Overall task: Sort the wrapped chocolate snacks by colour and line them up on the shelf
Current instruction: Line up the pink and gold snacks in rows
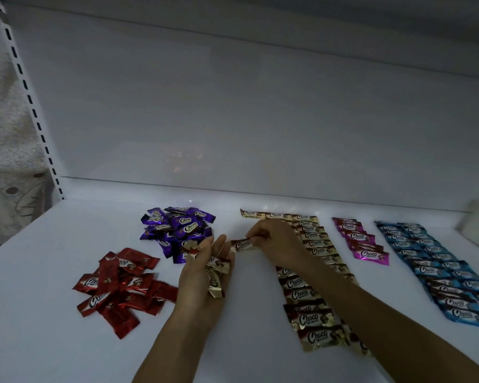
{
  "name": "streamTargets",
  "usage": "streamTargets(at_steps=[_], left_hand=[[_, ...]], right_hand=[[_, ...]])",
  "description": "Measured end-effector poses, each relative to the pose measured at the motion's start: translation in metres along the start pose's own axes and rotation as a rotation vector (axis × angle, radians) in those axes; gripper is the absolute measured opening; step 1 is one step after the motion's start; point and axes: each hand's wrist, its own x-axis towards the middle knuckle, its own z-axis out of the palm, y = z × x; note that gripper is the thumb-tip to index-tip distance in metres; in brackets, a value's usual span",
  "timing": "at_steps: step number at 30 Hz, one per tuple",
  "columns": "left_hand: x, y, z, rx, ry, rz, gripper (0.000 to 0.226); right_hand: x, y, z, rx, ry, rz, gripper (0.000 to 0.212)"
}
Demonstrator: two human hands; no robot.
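A gold snack (242, 244) is pinched in the right grip (277, 244), low over the shelf (53, 341) and beside the gold row (307, 294), probably bound for it. The left grip (197, 286) lies palm up, fingers relaxed, carrying spare snacks (215, 283) as a ready supply. The red pile (119, 286) and purple pile (177, 230) are not yet lined up.

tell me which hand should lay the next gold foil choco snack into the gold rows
Right. The right hand pinches one gold foil-wrapped snack beside the lined-up gold rows; the left hand lies palm up, cradling spare gold snacks.
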Motion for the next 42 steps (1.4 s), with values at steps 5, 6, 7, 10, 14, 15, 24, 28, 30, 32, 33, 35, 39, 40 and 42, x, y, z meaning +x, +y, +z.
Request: streamTargets(at_steps=[5, 6, 7, 10, 14, 15, 24, 28, 30, 32, 33, 35, 39, 40, 42], left_hand=[[-0.002, 0.001, -0.004, 0.052, -0.045, -0.041, 0.033], [-0.002, 0.001, -0.004, 0.059, -0.053, -0.042, 0.031], [-0.001, 0.001, -0.003, 0.058, -0.058, -0.039, 0.029], [-0.001, 0.000, 0.000, 0.011, -0.076, -0.036, 0.024], [-0.002, -0.005, 0.002, 0.087, -0.097, 0.008, 0.021], [-0.001, -0.005, 0.001, 0.096, -0.105, 0.009, 0.023], [0.002, -0.006, 0.000, 0.061, -0.165, -0.017, 0.037], [0.000, -0.005, 0.000, 0.252, -0.155, -0.021, 0.043], [-0.001, -0.006, 0.000, 0.290, -0.170, 0.002, 0.049], [0.000, -0.006, 0.000, 0.327, -0.211, 0.011, 0.055], [-0.001, -0.007, 0.001, 0.341, -0.237, 0.010, 0.061], [-0.002, -0.008, 0.002, 0.365, -0.253, 0.003, 0.072], [-0.007, -0.012, 0.003, 0.427, -0.234, 0.047, 0.081], [-0.008, -0.013, 0.003, 0.447, -0.232, 0.065, 0.084], [-0.009, -0.014, 0.003, 0.511, -0.212, 0.104, 0.088]], right_hand=[[0.001, -0.003, 0.011, -0.359, 0.083, -0.067, 0.031], [-0.005, -0.005, 0.014, -0.407, 0.080, -0.131, 0.033], [-0.012, -0.009, 0.017, -0.432, 0.052, -0.205, 0.034], [-0.024, -0.014, 0.027, -0.481, -0.098, -0.288, 0.037], [-0.001, -0.011, 0.026, -0.527, -0.249, -0.199, 0.058], [0.005, -0.011, 0.025, -0.493, -0.252, -0.173, 0.061], [0.027, 0.002, 0.020, -0.434, -0.163, -0.072, 0.046], [0.011, -0.015, 0.006, -0.028, 0.156, -0.075, 0.024], [-0.004, -0.034, -0.007, 0.355, 0.033, 0.022, 0.030], [-0.021, -0.047, -0.013, 0.429, -0.164, 0.011, 0.032], [-0.027, -0.050, -0.013, 0.410, -0.219, -0.013, 0.024], [-0.036, -0.055, -0.014, 0.362, -0.217, -0.008, 0.017], [-0.047, -0.056, -0.011, 0.291, -0.171, 0.012, 0.019], [-0.049, -0.057, -0.009, 0.269, -0.157, -0.011, 0.019], [-0.050, -0.057, -0.005, 0.285, -0.067, -0.054, 0.016]])
